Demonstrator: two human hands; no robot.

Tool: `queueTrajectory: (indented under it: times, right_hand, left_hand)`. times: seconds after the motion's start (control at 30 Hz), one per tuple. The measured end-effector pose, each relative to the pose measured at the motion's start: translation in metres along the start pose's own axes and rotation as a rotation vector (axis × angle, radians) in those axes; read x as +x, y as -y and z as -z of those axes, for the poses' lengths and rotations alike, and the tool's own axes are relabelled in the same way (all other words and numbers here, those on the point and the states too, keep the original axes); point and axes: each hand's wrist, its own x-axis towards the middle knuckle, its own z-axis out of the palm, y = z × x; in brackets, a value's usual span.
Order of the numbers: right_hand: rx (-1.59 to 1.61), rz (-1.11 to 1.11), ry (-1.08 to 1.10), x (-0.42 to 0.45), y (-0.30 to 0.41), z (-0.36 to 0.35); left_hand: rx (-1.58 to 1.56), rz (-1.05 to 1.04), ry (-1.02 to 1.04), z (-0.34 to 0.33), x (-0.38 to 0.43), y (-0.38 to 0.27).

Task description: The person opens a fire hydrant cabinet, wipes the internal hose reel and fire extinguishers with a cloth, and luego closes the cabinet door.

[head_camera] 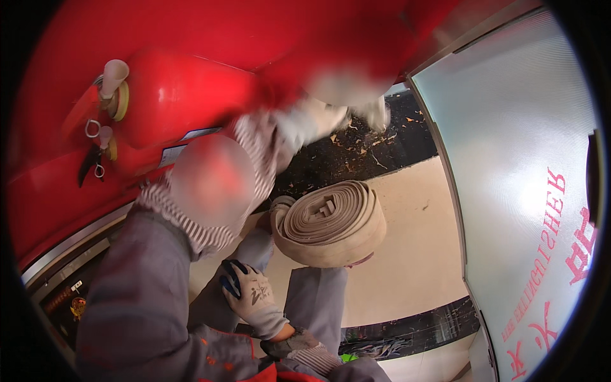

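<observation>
My left hand, in a pale work glove and blurred, reaches into the red cabinet's upper middle part; a blurred patch hides part of it, and its grip cannot be made out. My right hand, in a white glove with dark blue finger pads, rests on my grey-trousered knee and holds nothing. A flat-rolled, off-white canvas fire hose lies on the beige floor tile, just in front of my knees. Another blurred patch covers part of my left sleeve's striped cuff.
Red fire extinguishers with ring pins are at the upper left against red cabinet walls. A framed frosted glass door with reversed red lettering stands at the right. Dark stone strips with flaked debris border the tile.
</observation>
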Motion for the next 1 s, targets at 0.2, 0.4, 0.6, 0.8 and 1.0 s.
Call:
queueTrajectory:
  times: [0.2,0.4,0.6,0.8,1.0]
  right_hand:
    - [0.055,-0.046,0.011,0.004,0.005,0.017]
    - [0.024,-0.079,0.103,0.005,0.000,0.028]
    - [0.073,-0.040,-0.011,0.010,0.010,0.030]
    - [0.062,-0.008,-0.024,0.007,0.007,0.020]
    - [0.053,-0.038,0.022,0.004,0.009,0.016]
  left_hand:
    - [0.778,-0.093,-0.089,-0.015,0.135,-0.023]
    - [0.950,-0.162,0.217,-0.029,0.114,-0.008]
    - [0.880,0.137,0.314,-0.001,0.037,0.000]
    - [0.781,0.100,0.241,0.016,-0.007,0.018]
    - [0.631,0.069,0.018,0.019,-0.025,0.038]
